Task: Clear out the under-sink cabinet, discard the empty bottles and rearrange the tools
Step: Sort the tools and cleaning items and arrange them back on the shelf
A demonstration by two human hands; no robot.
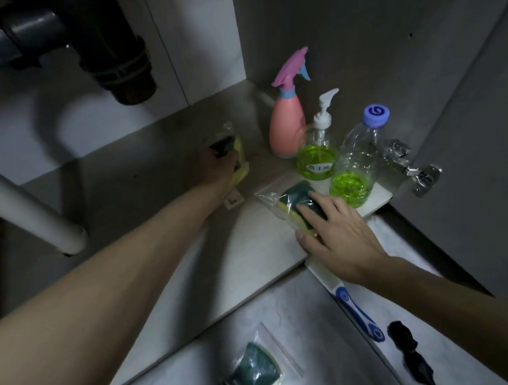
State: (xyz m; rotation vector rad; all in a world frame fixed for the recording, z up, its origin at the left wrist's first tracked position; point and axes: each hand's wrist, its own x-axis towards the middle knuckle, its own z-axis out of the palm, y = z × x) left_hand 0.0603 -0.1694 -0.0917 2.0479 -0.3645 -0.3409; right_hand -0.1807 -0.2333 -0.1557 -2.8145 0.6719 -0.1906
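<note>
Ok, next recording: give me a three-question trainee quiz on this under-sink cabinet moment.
1. True or false: the pink spray bottle with the pink trigger lies on its side.
2. What does the left hand grip?
A. a bagged yellow-and-green sponge
B. the drain pipe
C. the brush
3. Fill in: the clear bottle with the purple cap and the clear pump dispenser with the white pump both hold ____ liquid.

Key
1. False; it stands upright at the back of the cabinet floor.
2. A; the left hand's bagged sponge. The right hand rests its fingers on another bagged green-and-yellow sponge.
3. Green.
</note>
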